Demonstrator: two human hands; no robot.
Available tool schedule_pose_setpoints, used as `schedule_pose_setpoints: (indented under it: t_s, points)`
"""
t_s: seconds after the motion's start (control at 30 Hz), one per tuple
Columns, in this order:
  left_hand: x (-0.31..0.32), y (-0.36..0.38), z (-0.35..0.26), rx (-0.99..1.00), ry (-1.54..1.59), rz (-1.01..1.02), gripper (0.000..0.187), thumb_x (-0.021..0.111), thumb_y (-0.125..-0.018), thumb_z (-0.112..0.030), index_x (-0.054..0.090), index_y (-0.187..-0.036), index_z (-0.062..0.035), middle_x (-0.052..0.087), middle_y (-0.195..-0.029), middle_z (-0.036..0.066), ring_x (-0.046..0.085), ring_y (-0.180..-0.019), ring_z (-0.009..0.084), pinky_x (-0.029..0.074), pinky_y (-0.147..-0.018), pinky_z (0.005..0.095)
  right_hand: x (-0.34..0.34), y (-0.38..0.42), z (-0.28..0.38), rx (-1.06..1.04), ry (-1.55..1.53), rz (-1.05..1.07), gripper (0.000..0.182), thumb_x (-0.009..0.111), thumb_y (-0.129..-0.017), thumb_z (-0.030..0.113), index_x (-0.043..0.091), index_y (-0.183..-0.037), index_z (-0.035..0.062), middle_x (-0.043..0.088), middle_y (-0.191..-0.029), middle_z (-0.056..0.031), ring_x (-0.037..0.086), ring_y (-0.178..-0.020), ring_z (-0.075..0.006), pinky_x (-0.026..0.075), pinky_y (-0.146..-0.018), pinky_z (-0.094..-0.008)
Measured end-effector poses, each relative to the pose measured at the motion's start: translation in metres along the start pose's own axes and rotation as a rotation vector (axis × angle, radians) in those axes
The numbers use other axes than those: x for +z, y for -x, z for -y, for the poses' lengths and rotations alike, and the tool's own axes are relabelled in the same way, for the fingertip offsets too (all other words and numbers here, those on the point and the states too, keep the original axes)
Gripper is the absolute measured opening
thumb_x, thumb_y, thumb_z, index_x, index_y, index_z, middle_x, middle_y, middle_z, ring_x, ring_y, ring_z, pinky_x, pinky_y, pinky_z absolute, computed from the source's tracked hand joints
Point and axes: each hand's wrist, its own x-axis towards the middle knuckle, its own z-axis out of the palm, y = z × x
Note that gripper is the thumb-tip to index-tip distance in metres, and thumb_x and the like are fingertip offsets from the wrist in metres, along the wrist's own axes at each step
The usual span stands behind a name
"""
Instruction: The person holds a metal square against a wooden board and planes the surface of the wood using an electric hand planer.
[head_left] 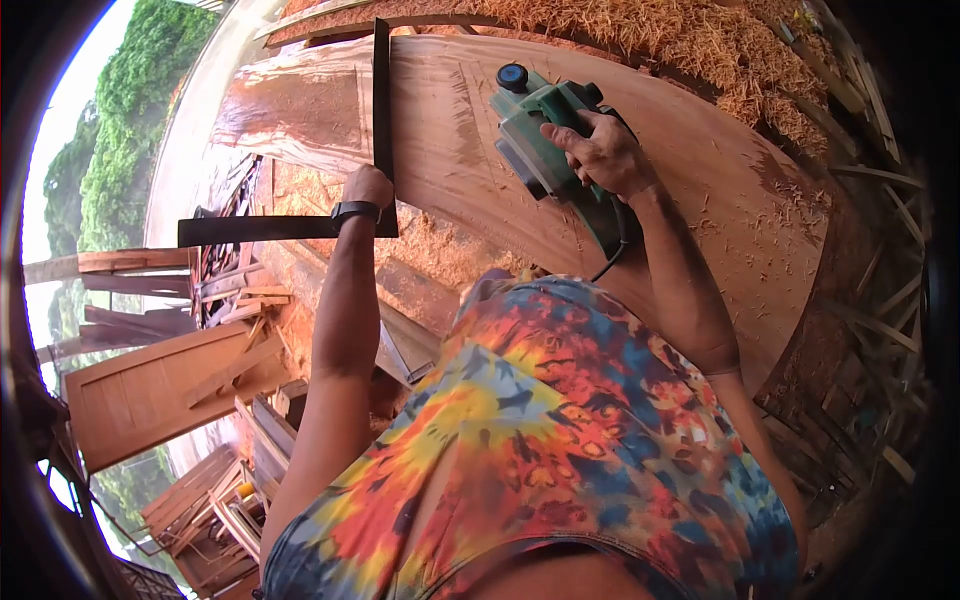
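A broad reddish wooden panel (700, 190) lies flat before me, dusted with shavings. My right hand (600, 152) grips the handle of a green electric planer (535, 130) that rests on the panel; its black cord (622, 245) trails toward my body. My left hand (367, 186), with a black watch on the wrist, holds a black steel framing square (381, 100). One arm of the square lies along the panel's left part, the other sticks out left past the edge.
A heap of wood shavings (640, 35) lies beyond the panel. Left and below stand a panelled door (150, 390), stacked planks (130, 262) and frame pieces (215, 500). Loose slats (880, 300) clutter the right side. Green trees (140, 90) rise at far left.
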Motion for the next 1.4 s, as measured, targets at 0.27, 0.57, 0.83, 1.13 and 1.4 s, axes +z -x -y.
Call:
schedule_pose_setpoints:
  t_s: [0.27, 0.57, 0.83, 1.13, 1.4]
  points:
    - [0.009, -0.004, 0.007, 0.047, -0.016, -0.037, 0.029, 0.058, -0.087, -0.016, 0.076, -0.098, 0.0043, 0.071, -0.106, 0.030, 0.070, -0.104, 0.0442, 0.056, -0.093, 0.0485, -0.001, -0.002, -0.002, -0.007, -0.002, 0.015, 0.043, 0.073, -0.094, 0.046, 0.068, -0.098, 0.0038, 0.055, -0.065, 0.0016, 0.052, -0.051, -0.0074, 0.045, -0.049, -0.0263]
    - [0.002, 0.010, -0.008, -0.132, 0.091, -0.036, 0.029, 0.061, -0.086, -0.018, 0.076, -0.101, 0.0012, 0.072, -0.110, 0.028, 0.070, -0.106, 0.0425, 0.057, -0.093, 0.0488, -0.002, 0.001, 0.001, 0.008, -0.035, 0.048, 0.044, 0.071, -0.097, 0.047, 0.066, -0.104, 0.0044, 0.054, -0.066, 0.0025, 0.051, -0.051, -0.0060, 0.044, -0.048, -0.0238]
    - [0.059, 0.004, 0.010, -0.287, 0.375, -0.358, 0.035, 0.075, -0.084, -0.029, 0.074, -0.099, 0.0030, 0.075, -0.103, 0.025, 0.073, -0.098, 0.0408, 0.058, -0.087, 0.0464, -0.004, -0.003, 0.002, 0.090, -0.188, 0.111, 0.049, 0.063, -0.100, 0.054, 0.062, -0.109, 0.0052, 0.055, -0.071, -0.0004, 0.051, -0.053, -0.0080, 0.045, -0.049, -0.0250]
    - [0.088, -0.010, 0.029, -0.335, 0.910, -0.432, 0.042, 0.079, -0.085, -0.035, 0.074, -0.098, 0.0046, 0.076, -0.085, 0.018, 0.073, -0.076, 0.0261, 0.056, -0.072, 0.0384, 0.014, 0.041, -0.003, 0.058, -0.063, 0.071, 0.055, 0.061, -0.099, 0.059, 0.057, -0.104, 0.0042, 0.053, -0.069, -0.0009, 0.051, -0.052, -0.0094, 0.043, -0.048, -0.0253]
    - [0.029, -0.024, 0.021, -0.581, 0.660, -0.340, 0.063, 0.074, -0.081, -0.063, 0.073, -0.106, -0.0057, 0.075, -0.105, 0.023, 0.072, -0.104, 0.0404, 0.055, -0.089, 0.0482, 0.045, 0.074, 0.006, 0.128, -0.069, 0.139, 0.058, 0.061, -0.097, 0.064, 0.057, -0.096, 0.0063, 0.051, -0.064, 0.0028, 0.049, -0.054, -0.0061, 0.041, -0.049, -0.0239]
